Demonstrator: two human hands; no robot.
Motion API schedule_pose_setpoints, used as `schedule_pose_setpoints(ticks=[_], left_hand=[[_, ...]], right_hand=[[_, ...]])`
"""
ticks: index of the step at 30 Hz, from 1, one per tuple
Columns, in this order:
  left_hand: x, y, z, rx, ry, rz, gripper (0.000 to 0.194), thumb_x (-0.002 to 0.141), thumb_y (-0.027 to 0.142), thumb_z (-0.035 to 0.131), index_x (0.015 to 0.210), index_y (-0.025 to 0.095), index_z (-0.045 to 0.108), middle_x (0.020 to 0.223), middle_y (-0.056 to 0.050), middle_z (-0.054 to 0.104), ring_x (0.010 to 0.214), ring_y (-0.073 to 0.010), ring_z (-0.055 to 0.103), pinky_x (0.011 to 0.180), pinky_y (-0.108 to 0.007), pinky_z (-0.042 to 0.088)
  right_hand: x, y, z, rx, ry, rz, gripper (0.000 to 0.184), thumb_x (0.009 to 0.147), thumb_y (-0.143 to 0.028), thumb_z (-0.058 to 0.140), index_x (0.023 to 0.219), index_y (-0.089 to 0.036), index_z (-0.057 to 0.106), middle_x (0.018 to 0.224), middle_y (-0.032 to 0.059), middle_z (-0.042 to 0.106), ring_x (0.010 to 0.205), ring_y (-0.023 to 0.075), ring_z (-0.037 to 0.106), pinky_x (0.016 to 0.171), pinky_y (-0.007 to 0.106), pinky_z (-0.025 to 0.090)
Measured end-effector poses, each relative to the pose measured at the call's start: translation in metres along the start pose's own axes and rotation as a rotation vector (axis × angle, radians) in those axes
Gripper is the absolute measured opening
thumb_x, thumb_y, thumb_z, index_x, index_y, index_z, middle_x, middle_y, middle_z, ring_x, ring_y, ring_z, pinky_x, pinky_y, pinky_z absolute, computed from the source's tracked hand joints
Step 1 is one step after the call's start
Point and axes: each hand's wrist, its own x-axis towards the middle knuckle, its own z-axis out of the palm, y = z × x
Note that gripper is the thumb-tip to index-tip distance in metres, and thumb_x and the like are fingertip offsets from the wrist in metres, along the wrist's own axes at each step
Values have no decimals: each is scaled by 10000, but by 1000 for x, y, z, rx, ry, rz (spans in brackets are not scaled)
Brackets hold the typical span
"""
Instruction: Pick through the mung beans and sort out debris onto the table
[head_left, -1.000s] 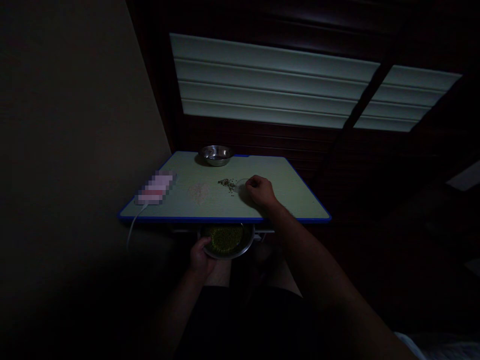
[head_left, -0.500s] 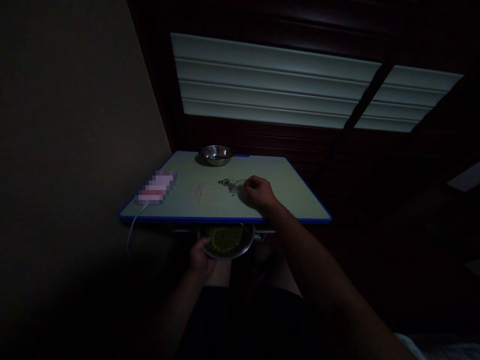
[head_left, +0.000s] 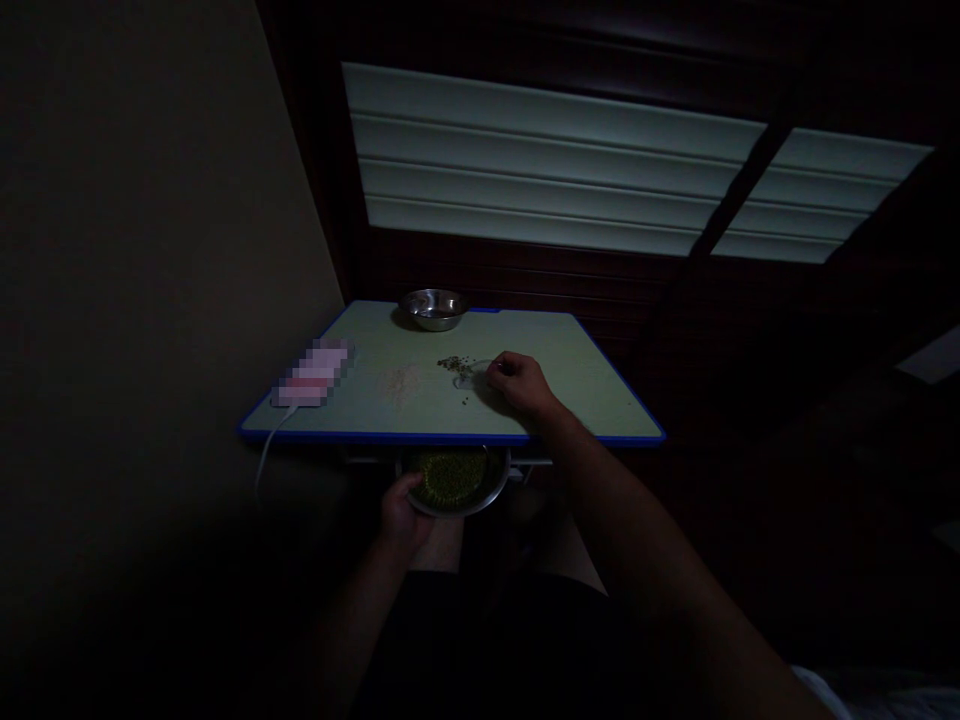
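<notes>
Pinched in my right hand [head_left: 517, 382] is a thin see-through piece [head_left: 466, 380], its exact kind too dim to tell. It lies against the tabletop beside a small scatter of dark bits [head_left: 452, 363], perhaps beans or seeds. Below the table's front edge, my left hand [head_left: 405, 512] grips the rim of a metal bowl [head_left: 491, 497], thumb inside. Small green beans [head_left: 454, 478] cover the bowl's bottom; the table edge hides its far side.
A pale table [head_left: 375, 345] with a blue edge stands before me. At its back sits a second metal bowl [head_left: 433, 312]. A phone [head_left: 311, 373] with a white cable [head_left: 266, 450] lies left, and a pale powdery patch [head_left: 401, 383] is near the middle. A wall [head_left: 187, 200] borders the left.
The see-through piece has shifted slightly left and nearer me among the dark bits, which have moved a little. My left hand and its bowl stay in place.
</notes>
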Motion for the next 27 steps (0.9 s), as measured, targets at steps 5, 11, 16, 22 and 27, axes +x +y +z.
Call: schedule_pose_setpoints(ticks=[5,11,16,22,27], left_hand=[[0,0,0,0,-6,-13,408,631,139,569,1003,123,737,810,-102,766,935,-318,716,928,-497,533],[-1,1,0,8,8,-11,391,642,132,566,994,137,734,810,-89,768,905,-294,722,930,-472,536],[0,0,1,3,23,5,427,634,121,558,1027,129,725,819,-89,768,882,-287,724,920,-472,540],[-1,0,1,25,10,19,434,641,130,557,1043,123,718,799,-85,763,876,-287,723,918,-473,539],[1,0,-1,28,18,0,413,645,130,557,1023,117,724,795,-92,763,864,-288,725,911,-476,542]], right_hand=[[1,0,-2,-81,86,-71,119,728,-261,543,755,-187,632,723,-3,639,701,134,561,711,268,434],[0,-1,-2,-141,64,-80,120,758,-247,549,788,-190,651,758,4,663,716,135,571,722,270,428],[1,1,-1,-78,36,-74,109,746,-232,563,781,-187,656,743,4,663,699,135,570,704,269,430],[0,1,-1,-105,52,-111,112,758,-241,565,784,-189,661,753,12,672,705,142,577,716,282,435],[-1,-3,-2,-102,35,-101,103,747,-226,563,768,-189,656,748,7,675,712,140,573,715,273,441]])
